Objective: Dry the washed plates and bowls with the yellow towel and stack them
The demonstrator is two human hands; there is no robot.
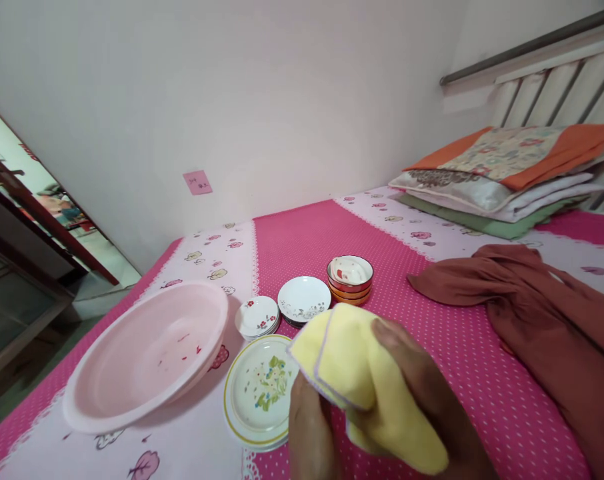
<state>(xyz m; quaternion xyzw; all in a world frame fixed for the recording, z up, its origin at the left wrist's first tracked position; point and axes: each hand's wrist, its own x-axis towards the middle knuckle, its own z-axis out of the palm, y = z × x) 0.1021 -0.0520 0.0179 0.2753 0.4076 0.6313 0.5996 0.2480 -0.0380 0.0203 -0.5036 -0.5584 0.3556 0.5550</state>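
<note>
On a pink dotted bed (292,233), white wall (302,100) behind: basin (127,373), plates (247,373), bowls (349,290), pillows (482,190), brown garment (512,293). Item, one cloth (347,360), held up near the plates; long axis slanting, upper-left fold to lower-right tail, the folded end facing the plates. Yellow, soft, lilac-edged, bunched. My right hand (427,380) clamped on it, thumb uppermost; my left hand (309,427) at its lower left edge, fingers hidden, closure I cannot tell.
</note>
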